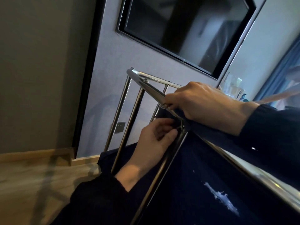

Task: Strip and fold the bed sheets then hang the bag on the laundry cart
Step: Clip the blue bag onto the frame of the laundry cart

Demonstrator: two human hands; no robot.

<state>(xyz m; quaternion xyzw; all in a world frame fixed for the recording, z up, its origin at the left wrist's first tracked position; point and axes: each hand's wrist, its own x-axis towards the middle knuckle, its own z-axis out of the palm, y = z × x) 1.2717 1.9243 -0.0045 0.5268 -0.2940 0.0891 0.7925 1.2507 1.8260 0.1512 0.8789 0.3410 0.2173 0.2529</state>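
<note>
Fastening the dark navy fabric laundry bag [203, 159] onto the shiny chrome tubular laundry cart [117, 111], so judged to be on the closing step. Cannot confirm stripping and folding from here: no bed sheets plainly in view, only a pale strip [243, 161] past the rim toward four o'clock, possibly linen inside the bag, too blurred to say. Bag draped along the near rail and filling the frame from centre to five o'clock; corner at centre not yet seen secured.

From three o'clock, right hand [203, 103], knuckles up, curled over the top rail and clamping the bag's hem against it. From seven o'clock, between the uprights, left hand [154, 138], palm turned upward, fingertips [172, 133] pinching the bag's corner at the junction of upright and rail. Behind, at twelve o'clock, black flat wall-mounted television [186, 30].
</note>
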